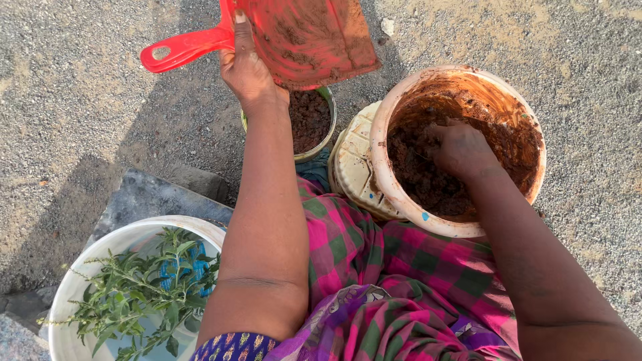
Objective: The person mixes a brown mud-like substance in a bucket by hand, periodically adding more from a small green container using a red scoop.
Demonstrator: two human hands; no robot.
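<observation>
Item 1. Left hand [246, 67]: closed around the neck of a red dustpan [304, 37], thumb along the handle; pan held tilted at 12 o'clock, its soiled face turned down over a small green pot [314, 120].

Item 2. Small green pot: at 12 o'clock just beyond the knees, partly filled with dark soil, its near rim hidden behind the left forearm.

Item 3. Right hand [461, 150]: sunk into the soil of a large cream bucket [401, 194] at 2 o'clock; fingers buried, so whether they were spread or clenched could not be told.

Item 4. White basin [73, 287]: at 8 o'clock, holding leafy green sprigs [144, 287].

Item 5. Gravel ground [80, 120]: carried everything.

Handling note, as judgement: the pan's lip would best stay centred over the pot mouth and low (spill falls onto gravel otherwise), the tilt kept gentle; the buried hand should break clods before lifting a handful.
</observation>
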